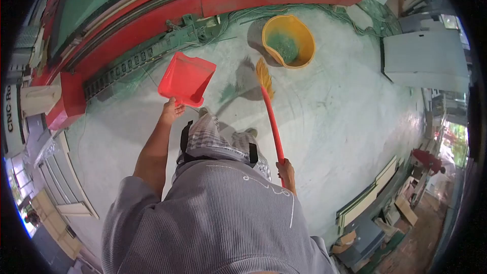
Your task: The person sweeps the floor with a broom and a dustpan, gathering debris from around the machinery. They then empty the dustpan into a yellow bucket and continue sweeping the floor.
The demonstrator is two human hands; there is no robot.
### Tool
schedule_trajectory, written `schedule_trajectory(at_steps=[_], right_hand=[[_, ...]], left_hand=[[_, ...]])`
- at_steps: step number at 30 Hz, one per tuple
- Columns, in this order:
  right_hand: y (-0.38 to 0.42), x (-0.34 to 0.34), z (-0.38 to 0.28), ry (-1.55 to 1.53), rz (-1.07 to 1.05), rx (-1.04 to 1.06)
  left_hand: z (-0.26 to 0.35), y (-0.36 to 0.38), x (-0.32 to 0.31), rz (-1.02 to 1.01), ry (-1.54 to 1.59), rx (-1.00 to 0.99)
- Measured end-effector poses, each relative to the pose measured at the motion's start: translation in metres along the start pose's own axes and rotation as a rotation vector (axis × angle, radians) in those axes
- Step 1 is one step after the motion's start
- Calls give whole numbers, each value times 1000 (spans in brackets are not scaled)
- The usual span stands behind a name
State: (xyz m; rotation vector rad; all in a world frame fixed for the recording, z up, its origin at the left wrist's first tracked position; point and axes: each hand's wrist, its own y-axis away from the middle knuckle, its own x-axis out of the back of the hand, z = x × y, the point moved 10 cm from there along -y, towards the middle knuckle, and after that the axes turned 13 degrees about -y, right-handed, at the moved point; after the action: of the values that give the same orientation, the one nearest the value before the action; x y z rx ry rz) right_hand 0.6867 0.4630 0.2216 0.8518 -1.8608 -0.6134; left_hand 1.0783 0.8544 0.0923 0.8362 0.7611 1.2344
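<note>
My left hand (173,110) is closed on the near edge of a red dustpan (186,78), whose open tray faces up. On the right, my right hand (286,171) grips the red handle of a broom (272,124). The broom's yellow bristles (264,77) point away from me, just below a yellow bucket (306,45). Green dust or debris lies inside the bucket. Some green dust also marks the pale floor between the dustpan and the bristles.
A red and green machine (213,2) with a cable chain (127,68) spans the far side. Cables lie along its base. A grey cabinet (426,60) stands at right, above stacked boards (368,193). More panels (53,218) lie at lower left. A person (428,161) is at far right.
</note>
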Motion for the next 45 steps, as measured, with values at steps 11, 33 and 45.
schedule_trajectory(at_steps=[11,33,45], right_hand=[[-186,-4,112,83,-557,-149],[-224,-132,111,102,-561,-347],[-226,-127,90,116,-380,-235]], left_hand=[[-119,92,-64,205,-42,19],[-318,-207,-40,239,-269,495],[-284,-256,7,470,-352,383]])
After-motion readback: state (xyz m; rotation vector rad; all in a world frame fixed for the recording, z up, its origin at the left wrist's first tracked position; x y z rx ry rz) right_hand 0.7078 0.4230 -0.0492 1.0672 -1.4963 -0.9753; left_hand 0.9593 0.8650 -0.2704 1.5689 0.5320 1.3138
